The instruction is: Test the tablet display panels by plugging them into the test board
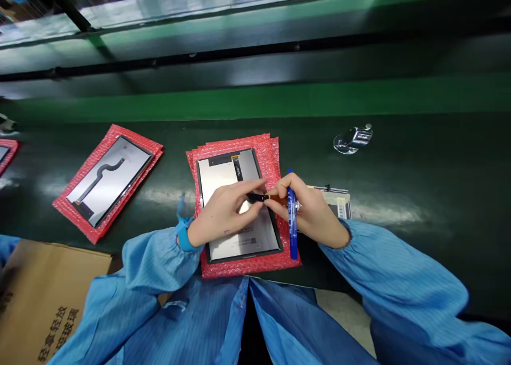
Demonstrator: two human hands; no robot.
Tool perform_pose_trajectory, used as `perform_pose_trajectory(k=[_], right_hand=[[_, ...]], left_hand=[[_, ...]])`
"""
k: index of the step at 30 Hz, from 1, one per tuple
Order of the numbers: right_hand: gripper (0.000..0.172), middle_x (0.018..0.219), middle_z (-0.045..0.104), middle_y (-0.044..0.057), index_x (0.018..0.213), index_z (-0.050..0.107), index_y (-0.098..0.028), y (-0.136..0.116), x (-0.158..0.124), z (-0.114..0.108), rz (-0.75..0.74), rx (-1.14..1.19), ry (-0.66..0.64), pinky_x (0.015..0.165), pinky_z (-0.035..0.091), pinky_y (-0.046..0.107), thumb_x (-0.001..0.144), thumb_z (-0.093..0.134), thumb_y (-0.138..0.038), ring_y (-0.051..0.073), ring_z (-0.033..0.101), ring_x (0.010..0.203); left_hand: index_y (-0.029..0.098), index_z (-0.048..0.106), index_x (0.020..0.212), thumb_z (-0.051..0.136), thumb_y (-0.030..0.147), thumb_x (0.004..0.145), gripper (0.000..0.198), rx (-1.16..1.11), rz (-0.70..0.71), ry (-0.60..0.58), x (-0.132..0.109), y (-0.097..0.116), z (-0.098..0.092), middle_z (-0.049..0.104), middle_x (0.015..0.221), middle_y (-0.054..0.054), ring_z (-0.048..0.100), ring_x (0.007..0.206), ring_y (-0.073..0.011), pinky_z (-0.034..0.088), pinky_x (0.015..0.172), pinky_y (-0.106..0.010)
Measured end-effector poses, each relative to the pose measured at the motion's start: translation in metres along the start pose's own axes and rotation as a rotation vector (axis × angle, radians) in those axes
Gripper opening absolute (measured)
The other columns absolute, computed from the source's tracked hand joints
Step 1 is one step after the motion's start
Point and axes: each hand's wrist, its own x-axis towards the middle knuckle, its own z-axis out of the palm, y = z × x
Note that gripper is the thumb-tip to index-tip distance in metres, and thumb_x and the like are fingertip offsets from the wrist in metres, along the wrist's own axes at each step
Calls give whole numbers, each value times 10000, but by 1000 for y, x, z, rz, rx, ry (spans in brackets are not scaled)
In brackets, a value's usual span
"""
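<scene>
An LCD screen panel (227, 248) lies silver back up on a stack of red bubble-wrap sleeves (270, 155) in front of me. My left hand (223, 210) is closed over the panel, thumb and forefinger pinching the panel's black flex cable (256, 197). At the cable's end, the thumb and fingertip of my right hand (313, 210) come together, close to the left fingertips. A blue marker pen (293, 224) is tucked in my right hand, pointing down past the sleeves. Whatever lies between the right fingertips is partly hidden.
To the left, another panel (114, 176) rests on red bubble wrap (64, 205). Behind my right wrist is a partly covered flat piece with a label (341, 205). A shiny metal object (353, 139) stands farther back on the dark green bench (419, 168). A cardboard box (48, 290) sits lower left.
</scene>
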Motion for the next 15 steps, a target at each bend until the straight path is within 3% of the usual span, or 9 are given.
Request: perform_pose_trajectory(k=[3, 7, 10, 15], right_hand=[[261, 800, 627, -16, 865, 387, -253, 3, -1, 2, -62, -85, 35, 571, 452, 243, 952, 624, -318, 133, 611, 606], [227, 786, 633, -26, 870, 368, -255, 3, -2, 2, -24, -66, 6, 589, 441, 245, 949, 577, -215, 137, 626, 618], [217, 787, 626, -29, 858, 363, -256, 3, -1, 4, -20, -19, -38, 603, 436, 242, 950, 545, -185, 137, 631, 646], [217, 789, 605, -35, 850, 361, -254, 5, -1, 8, -36, 22, -62, 599, 426, 235, 952, 545, -198, 123, 593, 625]], left_hand=[[163, 770, 967, 598, 196, 836, 219, -111, -113, -29, 6, -9, 15, 417, 486, 73, 303, 463, -93, 247, 471, -244], [161, 760, 843, 595, 180, 764, 184, -195, -193, 0, 5, -19, 14, 287, 453, 94, 217, 457, -90, 175, 462, -256], [163, 731, 781, 590, 170, 725, 151, -212, -213, -31, 6, -17, 12, 292, 469, 90, 213, 470, -90, 177, 472, -259], [163, 663, 704, 570, 162, 675, 97, -255, -205, -71, 9, -12, 13, 532, 612, 38, 276, 493, -77, 220, 484, -252]])
